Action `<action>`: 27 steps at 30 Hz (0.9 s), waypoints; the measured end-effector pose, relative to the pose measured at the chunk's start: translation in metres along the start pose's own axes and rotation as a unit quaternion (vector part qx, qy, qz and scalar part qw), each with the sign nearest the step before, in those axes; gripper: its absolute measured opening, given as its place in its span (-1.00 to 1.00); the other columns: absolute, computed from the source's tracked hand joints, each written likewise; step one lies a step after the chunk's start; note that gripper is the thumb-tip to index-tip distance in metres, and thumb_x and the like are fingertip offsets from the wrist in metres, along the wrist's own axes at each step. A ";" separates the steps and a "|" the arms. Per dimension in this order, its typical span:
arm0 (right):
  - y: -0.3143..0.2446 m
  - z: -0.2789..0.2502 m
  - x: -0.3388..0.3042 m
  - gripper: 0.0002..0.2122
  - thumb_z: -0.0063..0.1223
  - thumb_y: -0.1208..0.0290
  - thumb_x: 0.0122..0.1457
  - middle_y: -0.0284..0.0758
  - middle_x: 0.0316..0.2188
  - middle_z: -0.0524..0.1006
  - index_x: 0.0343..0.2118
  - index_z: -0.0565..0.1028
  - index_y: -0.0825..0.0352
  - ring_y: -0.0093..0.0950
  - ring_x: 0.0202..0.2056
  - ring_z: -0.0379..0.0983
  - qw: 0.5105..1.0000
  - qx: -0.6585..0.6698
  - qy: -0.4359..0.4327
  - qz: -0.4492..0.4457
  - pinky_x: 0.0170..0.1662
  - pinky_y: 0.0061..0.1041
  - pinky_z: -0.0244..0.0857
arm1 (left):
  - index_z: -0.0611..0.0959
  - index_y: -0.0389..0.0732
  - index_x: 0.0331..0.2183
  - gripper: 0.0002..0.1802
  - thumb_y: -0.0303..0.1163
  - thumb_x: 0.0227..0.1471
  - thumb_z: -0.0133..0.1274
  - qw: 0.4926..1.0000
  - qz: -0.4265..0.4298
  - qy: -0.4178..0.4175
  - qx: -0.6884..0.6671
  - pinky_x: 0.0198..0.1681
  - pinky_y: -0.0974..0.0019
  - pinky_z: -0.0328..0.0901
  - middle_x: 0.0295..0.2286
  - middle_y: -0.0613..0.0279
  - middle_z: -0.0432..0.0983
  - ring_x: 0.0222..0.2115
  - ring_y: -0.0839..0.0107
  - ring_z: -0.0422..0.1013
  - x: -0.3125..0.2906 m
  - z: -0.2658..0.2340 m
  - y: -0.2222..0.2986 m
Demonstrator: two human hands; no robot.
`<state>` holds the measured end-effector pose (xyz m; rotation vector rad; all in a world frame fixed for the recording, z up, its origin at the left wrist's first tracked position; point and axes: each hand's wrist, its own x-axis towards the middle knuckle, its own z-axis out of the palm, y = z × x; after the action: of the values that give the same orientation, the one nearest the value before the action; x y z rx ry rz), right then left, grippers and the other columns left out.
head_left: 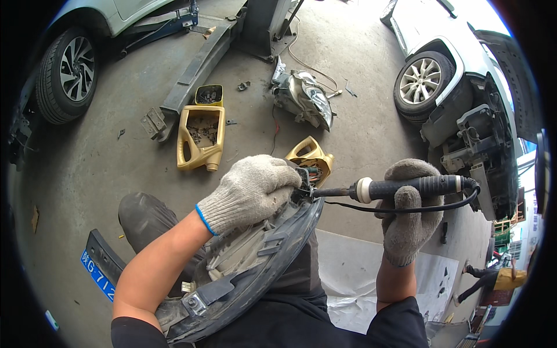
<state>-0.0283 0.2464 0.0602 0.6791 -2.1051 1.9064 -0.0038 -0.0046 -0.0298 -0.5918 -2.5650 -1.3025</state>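
Note:
A car headlight (264, 246) with a dark housing lies across my lap, one end pointing away from me. My left hand (252, 188), in a pale knitted glove with a blue cuff edge, is closed at that far end. Its fingertips pinch a small black plastic piece (303, 181), perhaps a mounting tab. My right hand (409, 217), also gloved, is wrapped round the black handle of a soldering iron (377, 190). The iron lies nearly level, its metal shaft pointing left. Its tip is at the black piece; I cannot tell whether they touch.
A cut-open gold jug (217, 152) holds small parts, with a yellow tub (209, 87) behind it. Another gold jug (328, 159) stands beyond the headlight. A second headlight (304, 98) lies on the floor. Cars flank both sides; a person (493, 279) is at far right.

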 end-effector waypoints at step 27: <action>-0.001 0.001 0.000 -0.62 0.25 0.35 0.19 -0.17 -0.26 0.56 -0.06 0.44 0.50 -0.56 -0.41 0.54 1.000 -0.003 -0.005 0.002 -0.49 -0.67 0.45 | 0.71 -0.21 -0.29 -0.81 -0.45 -0.04 0.21 1.000 0.002 0.004 0.002 -0.18 0.12 0.42 -0.36 0.11 0.59 -0.28 0.10 0.51 0.000 0.001 -0.001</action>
<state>-0.0273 0.2449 0.0608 0.6863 -2.1183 1.9021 -0.0041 -0.0041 -0.0315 -0.5885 -2.5579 -1.2962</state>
